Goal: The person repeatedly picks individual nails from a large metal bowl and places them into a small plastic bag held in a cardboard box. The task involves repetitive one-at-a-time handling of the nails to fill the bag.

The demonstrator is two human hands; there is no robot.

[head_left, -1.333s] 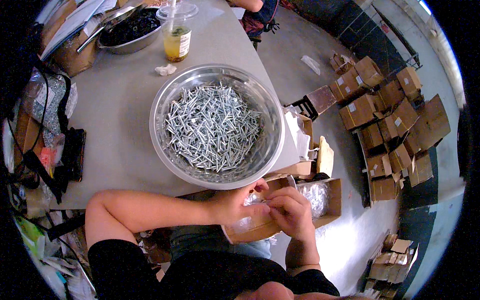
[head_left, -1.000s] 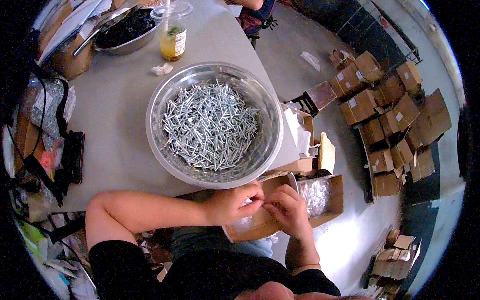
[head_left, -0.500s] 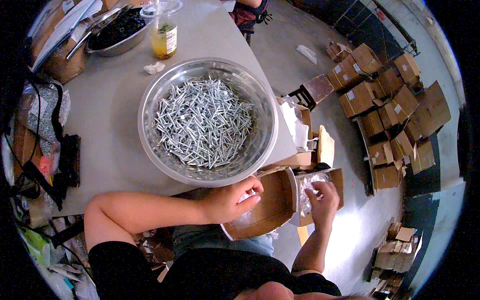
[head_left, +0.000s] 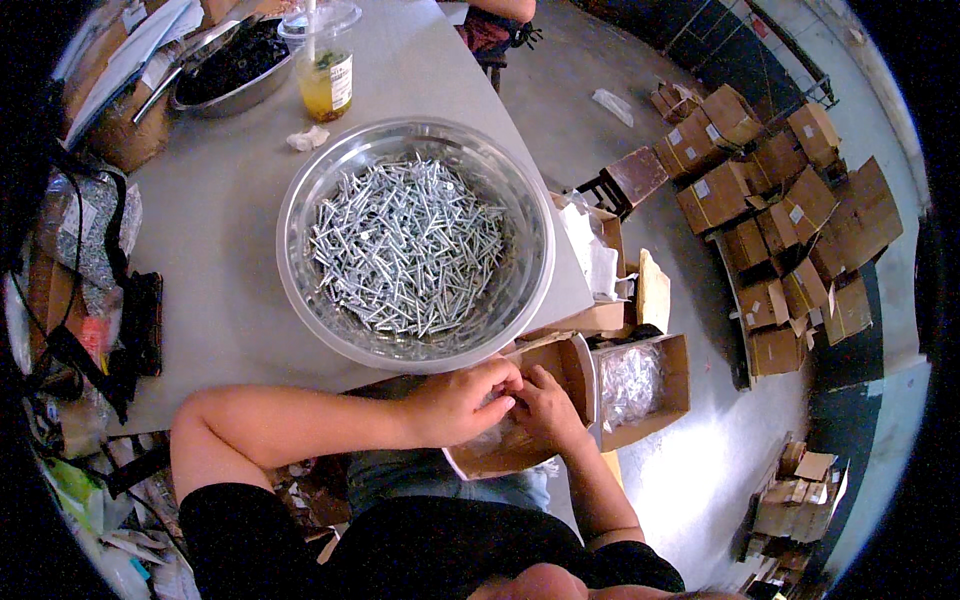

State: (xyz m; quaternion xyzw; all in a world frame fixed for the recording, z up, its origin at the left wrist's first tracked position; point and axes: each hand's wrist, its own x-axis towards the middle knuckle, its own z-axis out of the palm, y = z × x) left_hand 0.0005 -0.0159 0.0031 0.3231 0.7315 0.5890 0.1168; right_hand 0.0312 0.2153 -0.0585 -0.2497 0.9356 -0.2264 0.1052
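My left hand [head_left: 458, 402] and my right hand [head_left: 545, 408] meet fingertip to fingertip over an open cardboard box [head_left: 562, 366] on my lap, at the table's near edge. Both seem to pinch a thin clear plastic bag [head_left: 490, 438], mostly hidden under the fingers. Just beyond the hands, a wide steel bowl [head_left: 287, 232] heaped with silver screws [head_left: 410, 245] stands on the grey table [head_left: 220, 270]. To the right of my right hand, a second open carton [head_left: 676, 372] holds a pile of clear plastic bags [head_left: 628, 382].
At the table's far end stand a drink cup with a lid [head_left: 328, 75] and a steel bowl of dark parts [head_left: 225, 62]. Bags and black straps [head_left: 90, 330] crowd the left edge. Several stacked cardboard boxes [head_left: 780, 220] sit on the floor to the right.
My right hand reached right into the carton of clear bags, then came back to meet my left hand over the lap box. The left hand stayed in place.
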